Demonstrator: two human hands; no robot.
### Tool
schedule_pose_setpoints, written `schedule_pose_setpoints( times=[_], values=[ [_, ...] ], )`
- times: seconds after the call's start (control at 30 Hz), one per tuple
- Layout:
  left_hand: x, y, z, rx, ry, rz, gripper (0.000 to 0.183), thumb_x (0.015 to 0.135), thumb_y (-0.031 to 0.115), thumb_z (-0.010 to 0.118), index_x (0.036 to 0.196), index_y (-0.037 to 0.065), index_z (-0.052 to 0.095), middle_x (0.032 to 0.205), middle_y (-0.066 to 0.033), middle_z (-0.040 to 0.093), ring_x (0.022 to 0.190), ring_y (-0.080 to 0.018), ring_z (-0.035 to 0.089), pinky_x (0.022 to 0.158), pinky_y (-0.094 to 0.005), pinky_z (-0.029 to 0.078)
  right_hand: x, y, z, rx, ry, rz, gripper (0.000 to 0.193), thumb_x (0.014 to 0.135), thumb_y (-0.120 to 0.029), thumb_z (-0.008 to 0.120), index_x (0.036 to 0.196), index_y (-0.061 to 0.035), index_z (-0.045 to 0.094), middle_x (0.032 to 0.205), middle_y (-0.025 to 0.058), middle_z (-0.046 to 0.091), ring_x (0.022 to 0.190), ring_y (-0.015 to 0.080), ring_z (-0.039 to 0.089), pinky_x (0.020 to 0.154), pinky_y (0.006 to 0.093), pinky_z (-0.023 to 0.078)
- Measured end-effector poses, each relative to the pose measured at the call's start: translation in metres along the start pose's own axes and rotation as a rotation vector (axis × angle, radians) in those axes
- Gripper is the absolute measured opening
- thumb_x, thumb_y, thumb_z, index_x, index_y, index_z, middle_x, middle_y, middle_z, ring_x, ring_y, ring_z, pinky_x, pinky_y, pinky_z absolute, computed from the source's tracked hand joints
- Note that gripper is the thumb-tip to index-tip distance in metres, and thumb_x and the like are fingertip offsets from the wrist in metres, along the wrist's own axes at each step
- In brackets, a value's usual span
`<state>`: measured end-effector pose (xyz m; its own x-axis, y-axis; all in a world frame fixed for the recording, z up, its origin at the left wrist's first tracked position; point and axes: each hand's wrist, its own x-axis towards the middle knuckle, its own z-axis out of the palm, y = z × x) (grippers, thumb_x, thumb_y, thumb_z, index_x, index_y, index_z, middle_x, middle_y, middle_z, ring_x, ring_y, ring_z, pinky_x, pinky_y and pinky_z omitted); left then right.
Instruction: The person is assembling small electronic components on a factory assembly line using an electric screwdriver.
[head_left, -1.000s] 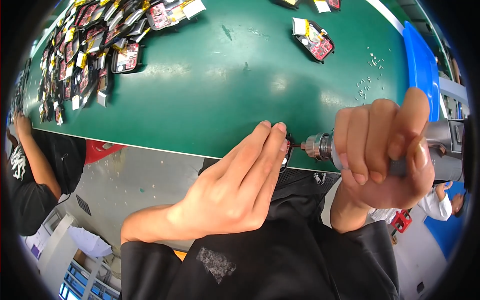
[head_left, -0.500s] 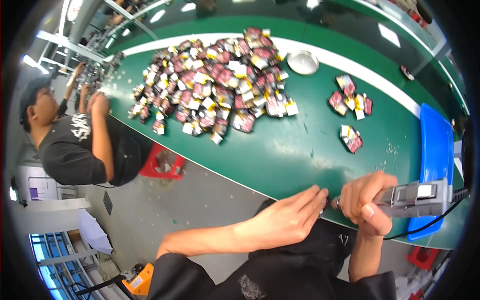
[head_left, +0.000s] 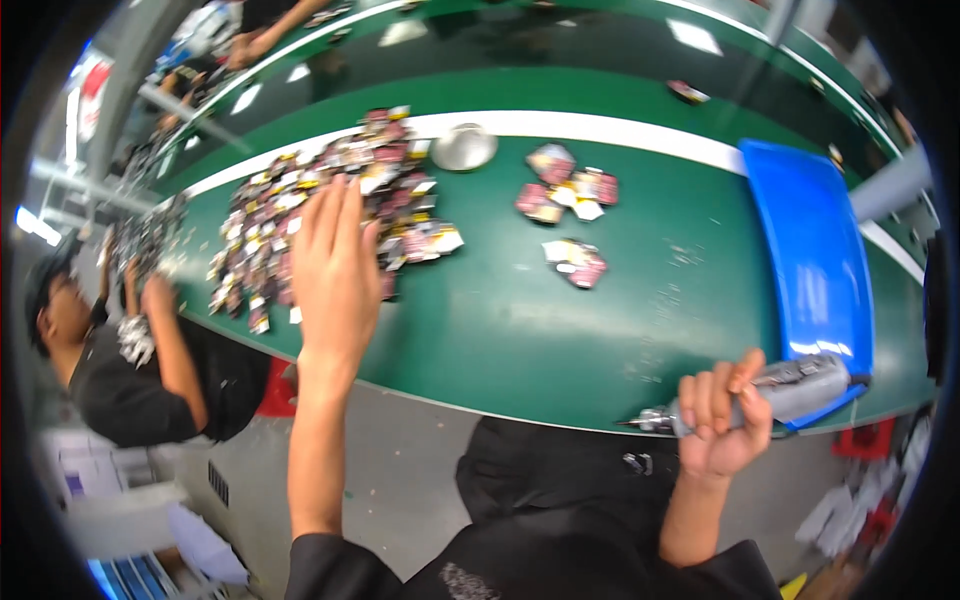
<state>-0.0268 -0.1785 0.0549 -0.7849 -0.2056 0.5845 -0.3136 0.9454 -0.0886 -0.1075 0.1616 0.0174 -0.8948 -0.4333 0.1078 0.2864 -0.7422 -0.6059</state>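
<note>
My left hand (head_left: 338, 260) stretches over the near right part of a heap of small dark pieces (head_left: 262, 215) with reddish, white and yellow parts. Its fingers are extended, and no piece shows in its grasp; whether the fingertips touch the heap I cannot tell. Near the table's front edge, my right hand (head_left: 722, 420) is wrapped around a grey electric screwdriver (head_left: 810, 385). The tool lies nearly level, its bit pointing left. One similar piece (head_left: 577, 264) sits alone on the green table, with a small cluster (head_left: 565, 185) just beyond it.
A round metal dish (head_left: 465, 148) stands beside the heap at its far right. The blue tray (head_left: 815, 250) takes up the table's right side, behind the screwdriver. At far left, another person (head_left: 120, 370) works at the same table. A white strip (head_left: 600, 133) runs along the far side.
My left hand has left the screwdriver's tip and reached forward and left to the heap. My right hand still holds the screwdriver. The whole view has shifted.
</note>
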Motion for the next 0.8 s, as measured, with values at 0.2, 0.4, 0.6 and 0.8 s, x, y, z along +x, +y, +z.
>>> schedule_pose_setpoints(
  times=[0.2, 0.4, 0.6, 0.8],
  values=[
    [0.008, 0.126, 0.018, -0.558, -0.104, 0.311, 0.039, 0.070, -0.002, 0.072, 0.108, 0.001, 0.062, 0.111, -0.0137, 0.060, 0.101, -0.0339, 0.059, 0.085, -0.0418, 0.049, -0.004, -0.007, -0.019, 0.103, 0.027, 0.055, 0.008, 0.089, -0.015, 0.047, 0.091, -0.0075, 0.047, 0.054, 0.0000, 0.038, 0.043, 0.0115, 0.037, 0.053, 0.0301, 0.037],
    [0.060, 0.192, 0.054, -0.535, -0.206, 0.536, 0.024, 0.071, -0.002, 0.065, 0.095, -0.003, 0.063, 0.095, -0.0106, 0.057, 0.089, -0.0278, 0.058, 0.074, -0.0385, 0.051, -0.007, -0.011, -0.025, 0.138, -0.003, 0.083, 0.007, 0.089, -0.014, 0.049, 0.092, -0.0077, 0.048, 0.055, 0.0005, 0.042, 0.045, 0.0126, 0.042, 0.056, 0.0303, 0.040],
    [0.071, 0.198, 0.063, -0.389, -0.262, 0.754, 0.018, 0.071, -0.001, 0.060, 0.089, -0.003, 0.062, 0.089, -0.0102, 0.055, 0.084, -0.0257, 0.056, 0.070, -0.0358, 0.051, -0.004, -0.013, -0.025, 0.178, 0.020, 0.131, 0.009, 0.087, -0.015, 0.051, 0.086, -0.0077, 0.045, 0.053, -0.0001, 0.040, 0.045, 0.0121, 0.042, 0.056, 0.0302, 0.041],
    [0.076, 0.198, 0.069, -0.637, -0.261, 0.609, 0.011, 0.080, 0.003, 0.064, 0.089, -0.001, 0.061, 0.085, -0.0096, 0.057, 0.082, -0.0270, 0.057, 0.071, -0.0363, 0.051, -0.004, -0.013, -0.028, 0.216, -0.001, 0.139, 0.007, 0.088, -0.015, 0.051, 0.088, -0.0083, 0.047, 0.054, 0.0005, 0.042, 0.045, 0.0126, 0.043, 0.056, 0.0303, 0.041]
  ],
)
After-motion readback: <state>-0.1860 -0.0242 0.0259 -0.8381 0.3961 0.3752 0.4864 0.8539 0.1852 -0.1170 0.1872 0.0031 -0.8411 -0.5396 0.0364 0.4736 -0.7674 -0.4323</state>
